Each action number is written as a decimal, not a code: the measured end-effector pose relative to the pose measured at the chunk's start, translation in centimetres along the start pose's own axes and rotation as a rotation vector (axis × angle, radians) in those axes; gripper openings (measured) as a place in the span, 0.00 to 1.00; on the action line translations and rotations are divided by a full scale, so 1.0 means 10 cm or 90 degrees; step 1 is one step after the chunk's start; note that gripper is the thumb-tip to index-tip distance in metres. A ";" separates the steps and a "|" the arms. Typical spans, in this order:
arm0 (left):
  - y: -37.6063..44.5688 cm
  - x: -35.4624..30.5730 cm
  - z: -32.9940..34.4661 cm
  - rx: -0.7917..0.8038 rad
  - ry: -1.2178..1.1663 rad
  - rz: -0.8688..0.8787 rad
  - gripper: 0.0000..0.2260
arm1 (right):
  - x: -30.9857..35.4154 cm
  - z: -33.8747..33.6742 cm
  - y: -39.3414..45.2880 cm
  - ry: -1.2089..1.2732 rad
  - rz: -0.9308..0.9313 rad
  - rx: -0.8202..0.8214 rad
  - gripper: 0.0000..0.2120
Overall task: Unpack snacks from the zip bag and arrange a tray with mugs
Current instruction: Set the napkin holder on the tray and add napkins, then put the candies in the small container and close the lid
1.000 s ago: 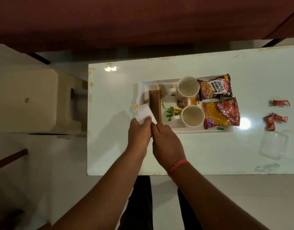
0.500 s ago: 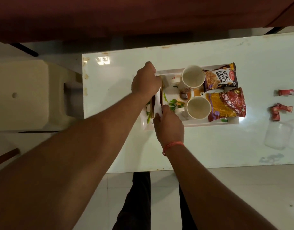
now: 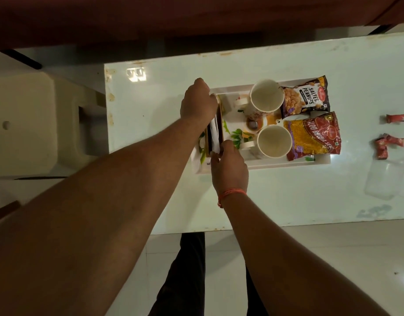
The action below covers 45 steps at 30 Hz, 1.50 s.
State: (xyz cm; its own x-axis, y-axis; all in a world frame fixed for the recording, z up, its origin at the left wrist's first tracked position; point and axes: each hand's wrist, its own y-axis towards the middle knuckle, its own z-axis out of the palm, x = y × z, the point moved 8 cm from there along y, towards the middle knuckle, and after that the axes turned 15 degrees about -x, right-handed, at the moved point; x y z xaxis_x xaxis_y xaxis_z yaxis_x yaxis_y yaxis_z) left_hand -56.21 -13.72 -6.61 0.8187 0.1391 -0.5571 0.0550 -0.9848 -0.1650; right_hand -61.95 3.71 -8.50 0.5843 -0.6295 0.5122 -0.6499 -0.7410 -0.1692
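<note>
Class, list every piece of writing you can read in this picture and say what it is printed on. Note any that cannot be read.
"SALTED PEANUTS": dark peanut packet at the tray's far right corner.
"ALOO BHUJIA SEV": red and yellow snack packet beside the nearer mug.
Red brand logos on both packets: too small to read.
Small label on the tray rim: only "NA" shows, the rest hidden by the right hand.

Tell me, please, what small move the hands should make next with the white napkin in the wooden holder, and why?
Probably press the white folded napkin fully down into the brown wooden holder, then let go. The left hand sits over the holder's far end, the right hand pinches the near end, and the napkin looks only partly seated.
</note>
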 end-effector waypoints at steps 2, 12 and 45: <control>0.01 0.04 -0.05 -0.022 -0.036 -0.030 0.13 | -0.02 -0.02 -0.02 0.018 -0.003 0.025 0.15; -0.41 1.18 -0.19 -0.013 -0.198 -0.356 0.22 | -0.68 -1.44 0.52 0.000 -0.114 -0.132 0.13; -0.80 0.57 0.36 0.153 -0.332 -0.540 0.29 | -2.36 -1.50 2.04 0.188 0.368 0.150 0.34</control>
State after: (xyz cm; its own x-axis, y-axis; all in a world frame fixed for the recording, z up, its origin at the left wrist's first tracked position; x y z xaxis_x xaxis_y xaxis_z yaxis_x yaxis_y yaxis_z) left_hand -54.01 -4.68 -11.40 0.2096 0.8647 -0.4565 0.3374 -0.5021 -0.7963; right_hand -96.29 6.95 -11.43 -0.0026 -0.8732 0.4873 -0.6752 -0.3579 -0.6450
